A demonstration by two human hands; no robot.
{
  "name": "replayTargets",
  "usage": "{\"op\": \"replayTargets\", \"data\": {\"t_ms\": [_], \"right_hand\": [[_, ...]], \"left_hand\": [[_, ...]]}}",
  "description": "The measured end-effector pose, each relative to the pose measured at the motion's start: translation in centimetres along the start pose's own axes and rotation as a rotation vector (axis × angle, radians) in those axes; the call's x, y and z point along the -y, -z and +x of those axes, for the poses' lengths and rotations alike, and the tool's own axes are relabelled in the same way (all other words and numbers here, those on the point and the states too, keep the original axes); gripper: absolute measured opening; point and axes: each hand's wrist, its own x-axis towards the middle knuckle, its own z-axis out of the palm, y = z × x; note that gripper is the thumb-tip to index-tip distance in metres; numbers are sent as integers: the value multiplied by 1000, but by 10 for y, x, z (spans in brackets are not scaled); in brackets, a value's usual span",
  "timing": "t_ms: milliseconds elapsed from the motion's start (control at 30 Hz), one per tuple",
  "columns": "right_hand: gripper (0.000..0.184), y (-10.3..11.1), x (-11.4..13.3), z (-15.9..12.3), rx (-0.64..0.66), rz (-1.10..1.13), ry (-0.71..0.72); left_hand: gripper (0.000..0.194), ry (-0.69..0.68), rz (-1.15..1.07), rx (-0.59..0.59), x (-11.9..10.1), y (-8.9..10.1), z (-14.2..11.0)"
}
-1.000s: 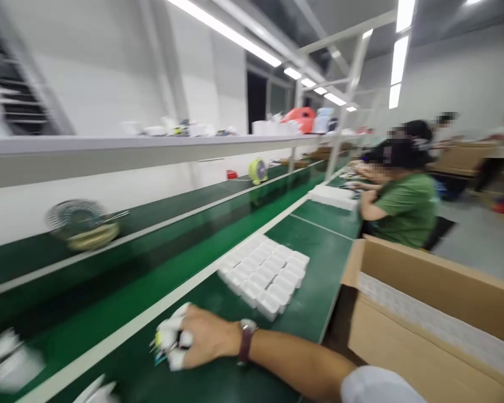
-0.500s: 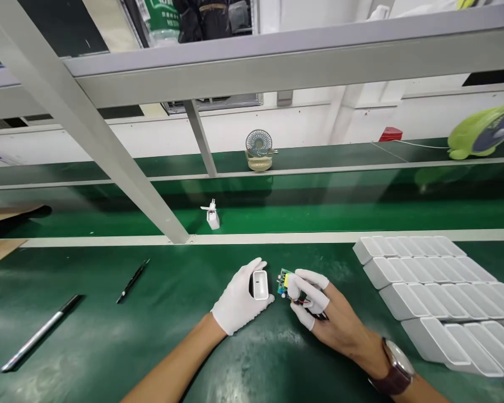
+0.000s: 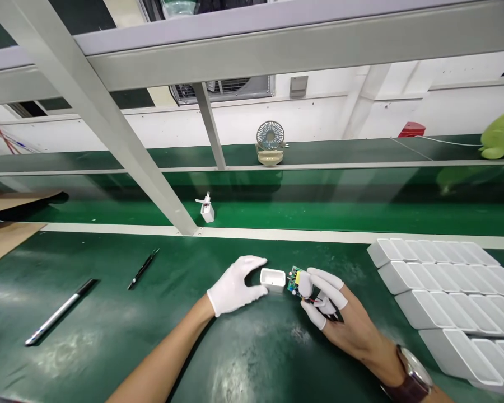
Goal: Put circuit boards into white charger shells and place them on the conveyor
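Looking forward and down, in the head view, over a dark green table (image 3: 277, 352), scuffed and glossy in patches. Pinching a small circuit board (image 3: 293, 280) with a yellow part between the white-covered fingertips of the right hand (image 3: 343, 320), and wearing a brown-strapped watch (image 3: 412, 372) on that wrist. Spreading thumb and fingers of the gloved left hand (image 3: 237, 285) in a wide curve at the left end of a small white box (image 3: 273, 280), without showing for certain any touch there. Seeing the box open-topped, seeming to rest on the table, just beside the board. Finding rows of white containers (image 3: 422, 310) at right, packed side by side. Finding at left a silver pen (image 3: 63, 310), a smaller black pen (image 3: 143, 268) and, at the edge, some cardboard (image 3: 8, 240). Crossing a pale strip (image 3: 319, 237) to a brighter green channel (image 3: 340, 215), bearing a white plug (image 3: 207, 210). Meeting beyond it a dark green ledge (image 3: 340, 152) with an upright little fan (image 3: 270, 137), a red object (image 3: 411, 130) and a lime-green object (image 3: 502, 134), partly cut off. Taking in a white wall (image 3: 319, 120) behind, a pale beam (image 3: 277, 47) across the top and a slanting post (image 3: 92, 117) reaching down to the strip.
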Motion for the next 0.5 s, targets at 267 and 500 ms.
{"op": "replayTargets", "data": {"t_ms": [267,500], "right_hand": [[67,-3,-3,-3,-32,16,-46],[66,-4,1,-1,-52,41,-39]], "left_hand": [[103,131,-82,-176,-6,-20,5],[82,177,57,-147,-20,-34,6]]}}
